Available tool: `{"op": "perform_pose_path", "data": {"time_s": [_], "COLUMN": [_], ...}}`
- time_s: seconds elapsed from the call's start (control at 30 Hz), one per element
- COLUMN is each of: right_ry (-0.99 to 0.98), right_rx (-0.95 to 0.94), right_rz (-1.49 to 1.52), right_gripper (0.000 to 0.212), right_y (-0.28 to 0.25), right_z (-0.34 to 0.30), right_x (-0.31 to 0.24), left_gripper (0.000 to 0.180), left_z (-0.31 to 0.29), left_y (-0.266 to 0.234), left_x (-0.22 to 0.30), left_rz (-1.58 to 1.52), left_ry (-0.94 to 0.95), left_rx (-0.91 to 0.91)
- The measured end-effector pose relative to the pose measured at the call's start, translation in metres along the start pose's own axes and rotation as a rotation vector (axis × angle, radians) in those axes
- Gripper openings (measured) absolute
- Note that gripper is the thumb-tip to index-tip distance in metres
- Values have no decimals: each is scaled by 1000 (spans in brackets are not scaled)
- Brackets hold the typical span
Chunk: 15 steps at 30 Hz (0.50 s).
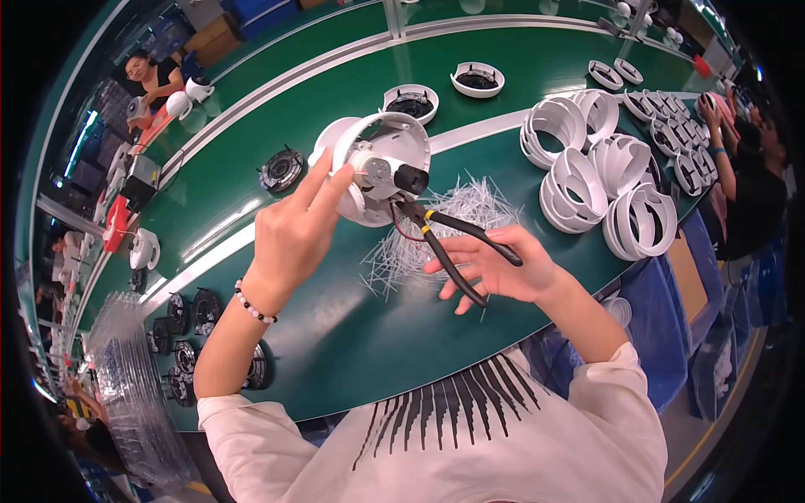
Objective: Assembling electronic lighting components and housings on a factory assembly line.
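Note:
My left hand (295, 225) is closed on a round white camera housing (387, 131), its fingers along the left side and a beaded bracelet on the wrist. Inside the open shell sit a white motor-like part (375, 173) and a black lens barrel (412, 178). In my right hand (511, 267) are cutting pliers (457, 223) with black handles and yellow bands, the handles spread apart between thumb and fingers. The pliers' jaws are at the housing's lower edge, by a thin dark red wire (406, 235). What lies between the jaws is too small to tell. Behind them spreads a pile of white cable ties (475, 205).
White ring-shaped shells (573, 191) are stacked to the right on the green bench (335, 360). Black round parts (205, 312) lie at the left, beside clear plastic trays (134, 386). White shells with dark inserts (478, 80) stand farther back. Other people (155, 80) work nearby.

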State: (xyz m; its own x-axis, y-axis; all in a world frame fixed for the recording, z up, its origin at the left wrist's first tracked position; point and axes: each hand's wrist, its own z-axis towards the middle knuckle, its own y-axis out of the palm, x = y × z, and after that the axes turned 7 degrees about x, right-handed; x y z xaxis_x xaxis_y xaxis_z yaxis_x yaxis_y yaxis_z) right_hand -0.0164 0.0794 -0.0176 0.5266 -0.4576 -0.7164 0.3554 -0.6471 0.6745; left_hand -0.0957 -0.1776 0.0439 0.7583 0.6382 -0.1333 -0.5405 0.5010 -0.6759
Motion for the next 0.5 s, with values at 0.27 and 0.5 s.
{"op": "perform_pose_path", "data": {"time_s": [0.27,0.5], "right_ry": [4,-2], "right_rx": [258,337], "right_rz": [-16,-28], "right_gripper": [38,35], "right_y": [1,-1], "right_z": [11,6], "right_x": [15,33], "left_gripper": [46,49], "left_z": [8,5], "left_y": [2,16], "left_x": [12,15], "left_rz": [34,-4], "left_ry": [99,67], "left_rx": [39,-45]}}
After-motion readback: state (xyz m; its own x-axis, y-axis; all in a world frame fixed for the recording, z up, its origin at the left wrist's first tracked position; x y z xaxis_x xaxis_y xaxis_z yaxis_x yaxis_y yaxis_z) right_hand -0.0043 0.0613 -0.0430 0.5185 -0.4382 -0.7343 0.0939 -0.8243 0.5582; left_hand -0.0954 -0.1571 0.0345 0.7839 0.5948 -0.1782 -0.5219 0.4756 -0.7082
